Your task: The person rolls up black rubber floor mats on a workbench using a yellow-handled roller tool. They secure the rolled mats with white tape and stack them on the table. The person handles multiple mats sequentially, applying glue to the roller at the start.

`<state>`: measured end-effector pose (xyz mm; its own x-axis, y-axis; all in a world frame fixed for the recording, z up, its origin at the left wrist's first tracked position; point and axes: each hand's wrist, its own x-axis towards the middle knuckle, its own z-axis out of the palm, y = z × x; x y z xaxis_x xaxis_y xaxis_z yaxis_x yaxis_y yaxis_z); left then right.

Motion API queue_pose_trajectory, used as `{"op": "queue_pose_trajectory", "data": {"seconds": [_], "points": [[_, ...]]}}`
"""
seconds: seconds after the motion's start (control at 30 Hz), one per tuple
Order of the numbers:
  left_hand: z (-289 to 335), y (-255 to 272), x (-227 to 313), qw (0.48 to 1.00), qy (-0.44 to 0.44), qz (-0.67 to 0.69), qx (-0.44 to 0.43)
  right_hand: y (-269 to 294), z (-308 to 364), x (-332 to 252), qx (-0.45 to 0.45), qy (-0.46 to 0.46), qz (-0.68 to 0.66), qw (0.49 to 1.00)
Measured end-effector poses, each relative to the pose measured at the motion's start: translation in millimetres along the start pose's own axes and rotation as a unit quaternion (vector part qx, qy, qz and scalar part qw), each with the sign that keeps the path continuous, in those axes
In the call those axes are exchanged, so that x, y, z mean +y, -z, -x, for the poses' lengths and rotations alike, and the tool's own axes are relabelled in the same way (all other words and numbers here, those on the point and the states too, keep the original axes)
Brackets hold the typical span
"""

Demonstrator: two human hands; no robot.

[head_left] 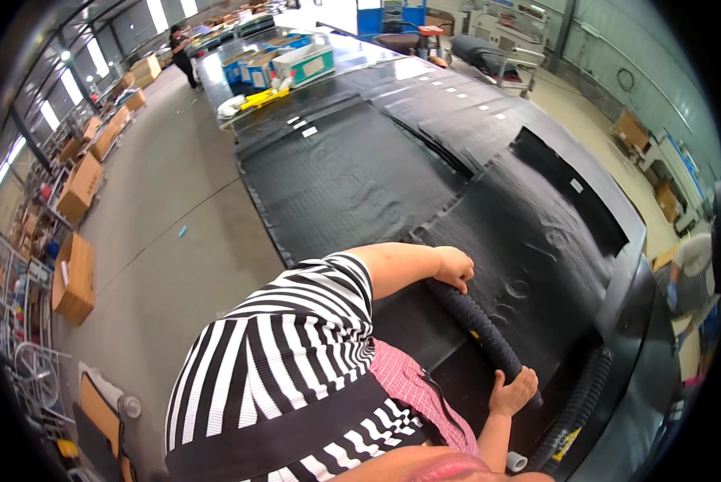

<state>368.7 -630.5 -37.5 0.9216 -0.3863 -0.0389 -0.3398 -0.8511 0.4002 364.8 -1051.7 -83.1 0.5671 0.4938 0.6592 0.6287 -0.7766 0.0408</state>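
Closest to me, low on the right, a second black ribbed roll [592, 386] with a yellow label lies along the edge, and a short white tube [517, 462] sits near its lower end. Just left of that roll is my right hand [514, 391], thumb and fingers straddling the lower end of the dark ribbed roll [481, 329] in a firm grip. This roll lies between my hands, its long axis slanting from upper left, away from me, down to lower right, toward me. My left hand [454, 269] is at its far end, fingers bent down onto it; their tips are partly hidden, so I cannot tell whether they pinch. My right hand is nearer my body, each hand by an opposite end.

Beyond the roll spreads a wrinkled black sheet [529, 233], a darker strip [569, 189] lying across its far right side. Another black sheet [328, 189] lies up and left. Farther along the bench [356, 53] stand a white-and-green crate [304, 64] and a yellow item [264, 97]; a person [180, 58] stands well beyond.
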Motion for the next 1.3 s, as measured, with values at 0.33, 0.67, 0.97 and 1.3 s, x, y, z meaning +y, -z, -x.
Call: {"op": "queue_pose_trajectory", "data": {"seconds": [0.33, 0.67, 0.97, 1.3], "points": [[39, -28, 41, 0.963, 0.103, -0.137, 0.206, -20, -67, 52, -0.357, -0.226, -0.19, 0.886], [-21, 9, 6, 0.977, 0.21, 0.025, -0.001, -66, -72, 70, -0.098, -0.044, -0.137, 0.985], [-49, 7, -2, 0.975, 0.19, -0.051, 0.101, -36, -95, 28, -0.237, -0.119, -0.062, 0.962], [-36, 13, 19, 0.976, 0.105, -0.184, 0.051, -62, -117, 67, -0.258, -0.096, -0.164, 0.947]]}}
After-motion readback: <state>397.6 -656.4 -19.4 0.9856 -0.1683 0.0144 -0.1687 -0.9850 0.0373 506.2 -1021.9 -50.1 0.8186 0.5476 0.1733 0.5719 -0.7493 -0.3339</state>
